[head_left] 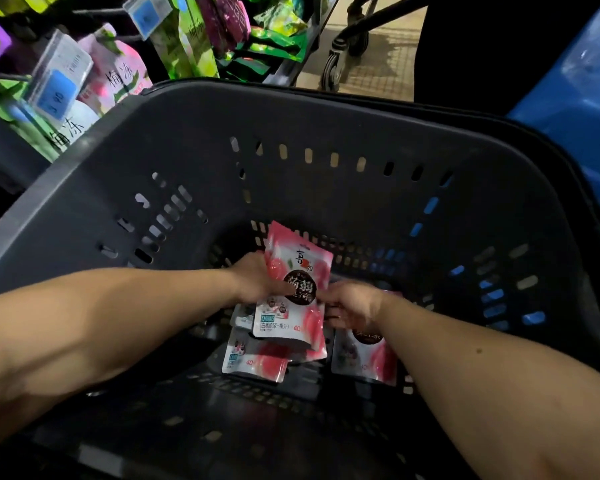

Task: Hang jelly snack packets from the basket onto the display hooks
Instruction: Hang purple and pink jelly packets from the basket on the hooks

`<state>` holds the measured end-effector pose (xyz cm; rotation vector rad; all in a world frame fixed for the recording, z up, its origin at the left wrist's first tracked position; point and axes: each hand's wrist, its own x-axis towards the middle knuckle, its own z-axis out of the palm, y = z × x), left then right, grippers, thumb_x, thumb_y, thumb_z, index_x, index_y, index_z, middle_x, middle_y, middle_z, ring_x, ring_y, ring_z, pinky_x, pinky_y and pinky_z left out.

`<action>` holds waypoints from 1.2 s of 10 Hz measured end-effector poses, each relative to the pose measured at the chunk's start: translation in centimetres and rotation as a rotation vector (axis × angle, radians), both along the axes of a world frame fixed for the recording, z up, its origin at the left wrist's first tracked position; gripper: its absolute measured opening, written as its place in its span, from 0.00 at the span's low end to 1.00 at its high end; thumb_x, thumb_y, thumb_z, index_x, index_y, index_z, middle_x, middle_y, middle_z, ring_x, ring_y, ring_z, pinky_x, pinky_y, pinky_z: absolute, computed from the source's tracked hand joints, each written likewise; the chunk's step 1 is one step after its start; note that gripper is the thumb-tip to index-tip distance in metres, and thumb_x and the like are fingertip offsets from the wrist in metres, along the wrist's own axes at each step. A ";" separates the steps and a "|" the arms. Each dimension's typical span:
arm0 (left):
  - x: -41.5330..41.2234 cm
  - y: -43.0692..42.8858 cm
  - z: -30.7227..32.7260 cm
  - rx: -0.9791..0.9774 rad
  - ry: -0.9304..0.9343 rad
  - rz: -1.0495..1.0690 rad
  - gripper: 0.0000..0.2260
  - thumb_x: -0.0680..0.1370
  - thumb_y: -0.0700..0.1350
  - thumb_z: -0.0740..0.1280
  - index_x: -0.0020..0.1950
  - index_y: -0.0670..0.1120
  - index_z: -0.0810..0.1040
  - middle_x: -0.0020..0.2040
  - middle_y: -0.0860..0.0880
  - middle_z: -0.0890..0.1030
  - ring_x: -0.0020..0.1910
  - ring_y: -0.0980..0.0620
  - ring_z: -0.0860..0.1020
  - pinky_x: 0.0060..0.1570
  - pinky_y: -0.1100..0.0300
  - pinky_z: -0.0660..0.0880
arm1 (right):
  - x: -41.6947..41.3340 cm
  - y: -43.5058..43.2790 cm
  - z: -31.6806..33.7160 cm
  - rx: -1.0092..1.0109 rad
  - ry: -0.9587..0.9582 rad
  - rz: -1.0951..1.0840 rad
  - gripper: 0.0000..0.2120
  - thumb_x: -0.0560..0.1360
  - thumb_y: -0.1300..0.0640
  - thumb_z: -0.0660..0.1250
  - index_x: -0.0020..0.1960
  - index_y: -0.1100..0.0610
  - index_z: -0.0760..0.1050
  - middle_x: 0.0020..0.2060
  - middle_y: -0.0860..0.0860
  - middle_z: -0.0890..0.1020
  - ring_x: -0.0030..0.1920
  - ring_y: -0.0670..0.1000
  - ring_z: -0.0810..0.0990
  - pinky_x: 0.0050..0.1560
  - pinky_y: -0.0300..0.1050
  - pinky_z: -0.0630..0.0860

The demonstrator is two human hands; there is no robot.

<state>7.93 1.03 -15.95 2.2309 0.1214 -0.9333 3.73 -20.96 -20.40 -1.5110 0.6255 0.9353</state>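
Note:
Both my hands reach down into a dark grey slotted basket (194, 140). My left hand (257, 277) grips a small stack of pink-and-white jelly snack packets (297, 271) by its left edge, thumb across the front. My right hand (352, 303) holds the same stack at its right edge, fingers curled behind it. More pink packets lie flat on the basket floor: one at the lower left (257, 358) and one at the right (366, 355), partly hidden under my right wrist.
Display hooks with hanging snack pouches (118, 74) and blue price tags (58, 91) stand at the upper left, beyond the basket rim. A cart wheel (333, 64) sits on the floor behind. A blue plastic crate (575, 98) is at the right.

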 end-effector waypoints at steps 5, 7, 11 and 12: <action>0.7 0.1 -0.9 0.092 -0.009 -0.053 0.10 0.74 0.48 0.78 0.50 0.47 0.81 0.42 0.50 0.85 0.37 0.53 0.84 0.35 0.62 0.79 | -2.3 -1.6 -5.0 -0.747 0.114 0.692 0.24 0.83 0.53 0.59 0.77 0.57 0.67 0.78 0.56 0.67 0.74 0.57 0.70 0.72 0.50 0.68; 0.6 0.3 -1.0 0.151 0.014 -0.072 0.15 0.71 0.51 0.80 0.53 0.47 0.82 0.45 0.49 0.86 0.41 0.51 0.85 0.38 0.60 0.80 | -1.7 -0.7 -4.5 -0.722 0.090 0.673 0.29 0.82 0.44 0.65 0.77 0.59 0.68 0.74 0.58 0.72 0.73 0.56 0.72 0.71 0.45 0.70; 2.4 -1.6 9.6 0.278 -0.055 -0.173 0.18 0.72 0.52 0.79 0.53 0.41 0.84 0.48 0.45 0.85 0.48 0.44 0.85 0.50 0.52 0.83 | 0.8 -1.5 4.5 -0.797 -0.260 0.470 0.20 0.85 0.58 0.58 0.74 0.62 0.70 0.74 0.58 0.73 0.73 0.57 0.73 0.69 0.46 0.71; 1.7 -1.5 12.9 0.264 -0.120 -0.146 0.23 0.72 0.54 0.79 0.59 0.39 0.83 0.54 0.43 0.85 0.51 0.42 0.85 0.55 0.50 0.82 | 1.6 -1.6 8.8 -0.614 -0.249 0.229 0.18 0.82 0.60 0.63 0.70 0.63 0.74 0.68 0.61 0.77 0.68 0.60 0.77 0.56 0.43 0.76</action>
